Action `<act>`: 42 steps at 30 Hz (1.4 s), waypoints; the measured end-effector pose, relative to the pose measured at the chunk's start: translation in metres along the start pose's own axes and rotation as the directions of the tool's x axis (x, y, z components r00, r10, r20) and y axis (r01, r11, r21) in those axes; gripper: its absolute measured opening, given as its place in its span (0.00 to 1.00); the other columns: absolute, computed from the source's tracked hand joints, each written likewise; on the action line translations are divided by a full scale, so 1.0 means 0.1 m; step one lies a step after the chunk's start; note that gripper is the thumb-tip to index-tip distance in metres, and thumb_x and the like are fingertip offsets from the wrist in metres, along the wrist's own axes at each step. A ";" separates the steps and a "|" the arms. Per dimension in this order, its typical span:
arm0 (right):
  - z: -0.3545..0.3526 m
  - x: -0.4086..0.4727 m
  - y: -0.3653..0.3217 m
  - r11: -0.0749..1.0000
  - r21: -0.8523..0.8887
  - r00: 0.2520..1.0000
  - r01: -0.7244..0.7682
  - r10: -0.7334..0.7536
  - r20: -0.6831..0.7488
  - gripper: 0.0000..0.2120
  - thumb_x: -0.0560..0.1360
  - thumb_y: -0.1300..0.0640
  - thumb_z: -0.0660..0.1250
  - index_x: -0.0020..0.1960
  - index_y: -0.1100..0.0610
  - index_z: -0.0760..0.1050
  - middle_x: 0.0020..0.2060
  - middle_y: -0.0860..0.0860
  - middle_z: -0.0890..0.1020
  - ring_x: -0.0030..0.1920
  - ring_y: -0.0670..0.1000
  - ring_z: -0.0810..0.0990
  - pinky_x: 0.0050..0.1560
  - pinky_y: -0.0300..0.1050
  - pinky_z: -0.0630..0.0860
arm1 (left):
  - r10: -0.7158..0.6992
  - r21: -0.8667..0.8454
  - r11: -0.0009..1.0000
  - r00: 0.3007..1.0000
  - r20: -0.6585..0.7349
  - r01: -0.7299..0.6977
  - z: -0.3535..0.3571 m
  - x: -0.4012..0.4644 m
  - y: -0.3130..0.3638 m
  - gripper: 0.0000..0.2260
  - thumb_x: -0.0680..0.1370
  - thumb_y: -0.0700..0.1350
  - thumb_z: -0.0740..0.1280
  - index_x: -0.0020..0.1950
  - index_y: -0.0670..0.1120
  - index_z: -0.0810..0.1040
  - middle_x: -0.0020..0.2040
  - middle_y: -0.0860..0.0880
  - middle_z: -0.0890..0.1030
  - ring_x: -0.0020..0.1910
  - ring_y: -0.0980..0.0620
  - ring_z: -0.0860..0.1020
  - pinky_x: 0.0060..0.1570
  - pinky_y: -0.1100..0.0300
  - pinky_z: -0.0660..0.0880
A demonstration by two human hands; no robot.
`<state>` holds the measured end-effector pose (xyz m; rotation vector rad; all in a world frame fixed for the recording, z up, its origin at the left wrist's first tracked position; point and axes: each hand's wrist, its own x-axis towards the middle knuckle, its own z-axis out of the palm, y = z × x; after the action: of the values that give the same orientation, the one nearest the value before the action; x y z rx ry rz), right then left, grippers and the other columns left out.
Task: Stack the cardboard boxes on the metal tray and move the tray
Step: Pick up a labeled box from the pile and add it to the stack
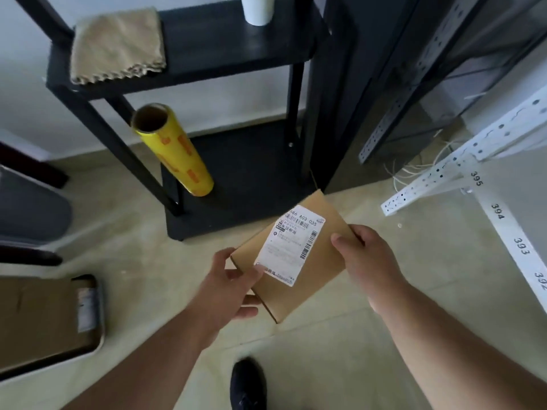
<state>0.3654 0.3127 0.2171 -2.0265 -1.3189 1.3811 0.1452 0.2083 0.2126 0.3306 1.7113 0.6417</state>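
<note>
Holding: both hands on one flat cardboard box, up in the air over the tiled floor, just in front of the black shelf unit
Left hand: left hand grips the box's near left corner, thumb on top at the label's edge, fingers curled beneath
Right hand: right hand grips the box's right edge, thumb laid on the top face, fingers wrapped round the side
Box count: two in view, the one in the hands and a second cardboard box lying flat in the metal tray
Box look: plain brown, thin, rectangular, turned at a slant; one white shipping label with barcodes and printed text covers much of the top
Tray: one, silver with rounded corners, on the floor at the left edge, well apart from the held box; its box nearly fills it and carries a small label too
Shelf top: one beige cloth at the left corner, one white cup at the back edge
Shelf bottom: one yellow roll of film leaning against the frame
Right side: white perforated racking with numbers 392 to 395
Floor: one dark shoe at the bottom edge
</note>
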 end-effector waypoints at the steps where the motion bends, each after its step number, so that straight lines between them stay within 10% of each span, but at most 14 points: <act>1: 0.06 -0.05 -0.03 1.000 0.006 1.000 0.005 -0.005 0.015 0.10 0.77 0.49 0.70 0.58 0.47 0.79 0.48 0.42 0.83 0.47 0.43 0.81 0.42 0.40 0.74 | -0.005 -0.023 1.000 1.000 -0.019 0.004 -0.05 -0.06 -0.06 0.28 0.77 0.53 0.76 0.71 0.56 0.65 0.60 0.46 0.81 0.41 0.45 0.88 0.45 0.44 0.85; 8: 0.29 -0.46 -0.14 0.999 0.036 0.985 -0.008 0.002 0.170 0.16 0.72 0.40 0.72 0.56 0.44 0.75 0.52 0.45 0.82 0.51 0.49 0.83 0.54 0.54 0.81 | 0.004 -0.099 0.995 0.987 -0.161 -0.020 -0.31 -0.44 -0.35 0.28 0.76 0.52 0.76 0.69 0.54 0.63 0.57 0.48 0.81 0.45 0.46 0.87 0.41 0.50 0.85; 19: 0.30 -1.23 -0.79 0.989 0.098 0.979 0.111 -0.126 0.160 0.24 0.74 0.46 0.75 0.67 0.47 0.72 0.58 0.47 0.80 0.48 0.41 0.80 0.32 0.30 0.73 | 0.121 -0.088 0.986 0.973 -0.196 -0.141 -0.74 -1.27 -0.24 0.30 0.74 0.51 0.78 0.73 0.60 0.70 0.60 0.52 0.79 0.46 0.50 0.87 0.43 0.54 0.85; 27: 0.18 -2.12 -1.40 0.991 0.105 0.966 0.082 -0.105 0.235 0.52 0.72 0.41 0.76 0.83 0.43 0.45 0.63 0.42 0.76 0.59 0.47 0.79 0.58 0.44 0.74 | 0.209 0.060 0.977 0.969 -0.131 -0.203 -1.12 -2.38 0.01 0.34 0.71 0.51 0.81 0.71 0.64 0.67 0.65 0.63 0.75 0.55 0.53 0.82 0.42 0.53 0.85; 32: 0.28 -2.69 -1.55 0.994 0.048 0.944 0.103 -0.113 0.309 0.24 0.73 0.40 0.73 0.65 0.46 0.74 0.55 0.42 0.84 0.54 0.45 0.82 0.54 0.48 0.79 | 0.170 -0.029 0.984 0.973 -0.155 -0.176 -1.30 -2.97 -0.04 0.33 0.73 0.53 0.80 0.72 0.69 0.68 0.63 0.64 0.77 0.51 0.52 0.85 0.48 0.48 0.85; 42: 1.11 -3.52 -1.40 0.990 -0.032 0.865 0.135 -0.102 0.491 0.20 0.78 0.43 0.68 0.67 0.46 0.69 0.60 0.42 0.81 0.56 0.44 0.80 0.58 0.49 0.77 | 0.050 -0.176 0.980 0.966 -0.253 -0.097 -2.16 -3.34 -0.65 0.33 0.73 0.54 0.78 0.75 0.65 0.68 0.60 0.58 0.79 0.49 0.46 0.86 0.46 0.50 0.85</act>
<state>0.1691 0.0648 0.4529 -1.6501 -1.6789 1.8939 0.0257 -0.0759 0.4719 0.1873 1.8647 0.9239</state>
